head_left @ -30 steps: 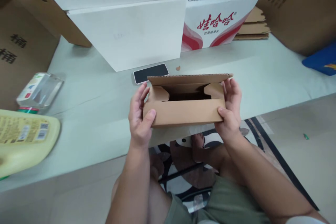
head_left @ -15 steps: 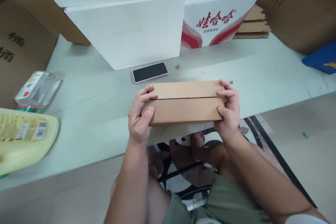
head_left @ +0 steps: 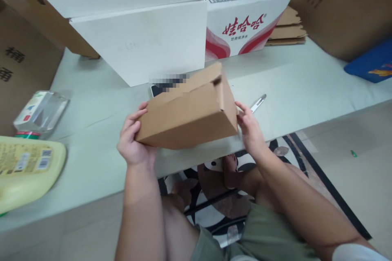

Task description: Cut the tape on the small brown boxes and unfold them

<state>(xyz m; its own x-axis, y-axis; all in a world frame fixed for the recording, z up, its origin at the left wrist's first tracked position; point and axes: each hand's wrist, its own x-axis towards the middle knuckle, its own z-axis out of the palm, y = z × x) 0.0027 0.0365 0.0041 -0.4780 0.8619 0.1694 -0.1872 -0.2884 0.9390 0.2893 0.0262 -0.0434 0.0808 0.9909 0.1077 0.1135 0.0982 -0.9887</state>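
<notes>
A closed brown cardboard box (head_left: 186, 118) is held tilted over the front of the table, its right end raised and turned toward me. My left hand (head_left: 134, 140) grips the left end, with fingers on the far side and the thumb near the front. At the right end, my right hand (head_left: 249, 126) has its fingertips against the lower side edge; part of these fingers is behind the box. Just beyond my right hand lies a slim silver tool (head_left: 259, 103), like a utility knife. A dark phone (head_left: 159, 89) is partly hidden behind the box.
White cartons (head_left: 137, 43) and a white carton with red lettering (head_left: 245, 28) stand at the back. Flattened cardboard (head_left: 288, 32) lies beside them. On the left are a clear bottle (head_left: 43, 110) and a yellow jug (head_left: 33, 167). A blue package (head_left: 372, 63) sits at right.
The box has swung round and tilted, its right end rising and showing. My left hand has moved left with it; my right hand has shifted slightly left, its grip looser. The silver tool has come into sight.
</notes>
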